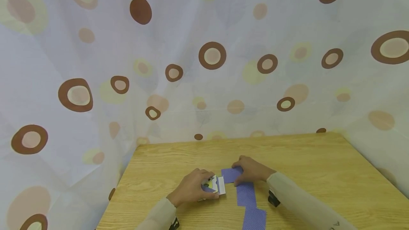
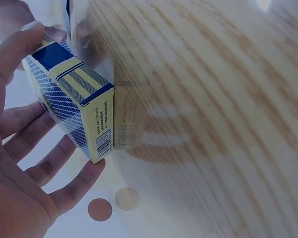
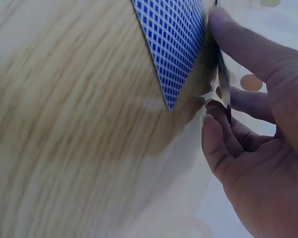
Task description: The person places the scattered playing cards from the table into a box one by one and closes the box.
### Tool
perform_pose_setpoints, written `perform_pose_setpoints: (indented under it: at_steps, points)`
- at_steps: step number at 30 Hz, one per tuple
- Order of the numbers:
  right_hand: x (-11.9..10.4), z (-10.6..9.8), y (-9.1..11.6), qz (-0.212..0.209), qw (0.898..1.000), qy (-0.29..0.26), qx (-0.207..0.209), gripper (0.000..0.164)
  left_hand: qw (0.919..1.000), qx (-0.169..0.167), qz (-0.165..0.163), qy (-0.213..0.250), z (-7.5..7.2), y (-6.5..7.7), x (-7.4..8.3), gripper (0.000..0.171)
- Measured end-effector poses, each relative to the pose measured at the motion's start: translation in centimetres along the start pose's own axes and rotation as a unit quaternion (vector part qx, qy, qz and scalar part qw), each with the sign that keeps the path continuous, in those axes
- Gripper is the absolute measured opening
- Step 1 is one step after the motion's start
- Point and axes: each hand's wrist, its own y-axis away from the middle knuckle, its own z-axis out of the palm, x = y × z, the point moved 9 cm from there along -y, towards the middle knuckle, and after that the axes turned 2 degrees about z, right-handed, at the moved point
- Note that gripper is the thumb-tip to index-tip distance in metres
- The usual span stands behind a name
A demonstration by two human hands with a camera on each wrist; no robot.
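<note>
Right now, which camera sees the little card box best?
The left wrist view: the card box looks big there, with its barcode showing. The head view shows it small, partly covered by the left hand. I can't see it in the right wrist view.

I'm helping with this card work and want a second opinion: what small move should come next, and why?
Probably ease the card leftward to the box: the right hand pinches that card, while the left hand grips the box, its white flap sticking out toward the card.
</note>
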Motion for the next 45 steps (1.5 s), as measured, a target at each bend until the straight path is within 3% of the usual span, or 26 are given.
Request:
perform_pose_setpoints:
  at_steps: [9, 45]
  points:
    - [0.3, -0.6, 0.3, -0.013, 0.999, 0.039, -0.006, 0.068, 1.0, 0.005, 0.007, 0.001, -0.1, -0.1, 0.0, 0.079]
    - [0.4, -2.7, 2.5, -0.012, 0.999, 0.017, 0.029, 0.061, 0.9999, 0.006, 0.01, 0.003, 0.1, 0.0, -0.1, 0.081]
